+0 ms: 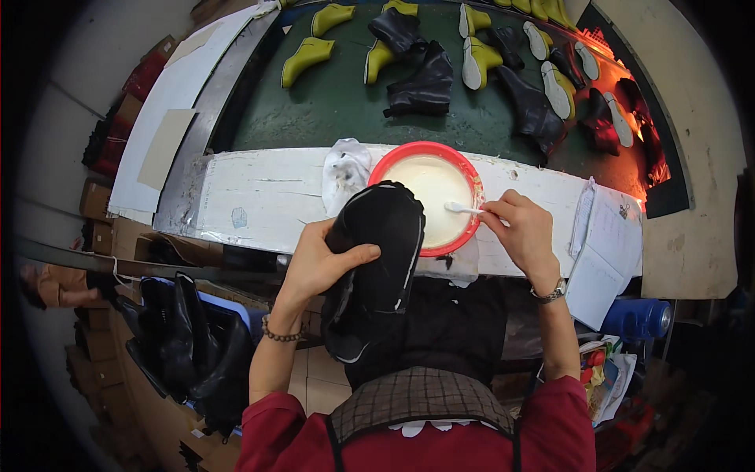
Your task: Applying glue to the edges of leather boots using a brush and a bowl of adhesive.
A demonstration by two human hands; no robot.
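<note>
My left hand [326,263] grips a black boot upper [377,259], its sole side turned up toward me and a pale line running along the edge. Between the thumb and fingers of my right hand [519,232] is a small white-handled brush [464,208]. The brush's head reaches over the cream-coloured liquid [425,185] inside a red-rimmed bowl [473,175]; whether it touches the liquid I cannot tell. A stained white cloth [346,169] lies beside the bowl, partly behind the boot upper.
Beyond the white board [267,185], a green conveyor belt [330,118] carries several yellow-green boot lasts [307,59] and black boot uppers [425,82]. Papers [602,252] hang over the board's right end, above a blue bottle [637,318]. At left, a blue crate [244,307] holds black boot uppers [185,338].
</note>
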